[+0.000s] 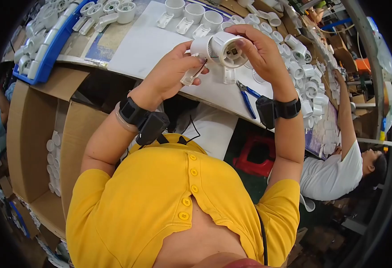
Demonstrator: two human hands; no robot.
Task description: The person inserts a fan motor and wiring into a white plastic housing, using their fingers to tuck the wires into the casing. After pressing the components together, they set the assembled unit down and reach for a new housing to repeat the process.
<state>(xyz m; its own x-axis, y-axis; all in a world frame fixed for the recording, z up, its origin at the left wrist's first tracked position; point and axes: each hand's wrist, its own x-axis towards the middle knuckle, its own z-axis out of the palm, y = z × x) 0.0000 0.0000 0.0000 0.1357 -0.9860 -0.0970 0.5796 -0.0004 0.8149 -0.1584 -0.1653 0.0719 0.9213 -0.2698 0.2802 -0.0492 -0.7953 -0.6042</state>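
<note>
Lamp socket (225, 48): smooth white plastic, slightly glossy, metal contacts inside. Beside it, pliers (248, 96): blue plastic grips, dull metal. Bench (146, 47) beneath: matt white sheet. Left of it, boxes (30, 134): rough brown cardboard.

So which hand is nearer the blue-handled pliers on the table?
Right. The right hand is up over the blue-handled pliers, holding the white socket; the left hand is farther off to their left.

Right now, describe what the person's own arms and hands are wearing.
Both hands are bare, no gloves. The left hand has a black wrist strap carrying a black box-shaped device with a thin black cable. The right hand has a matching black strap and device. Short yellow sleeves cover the upper arms.
</note>
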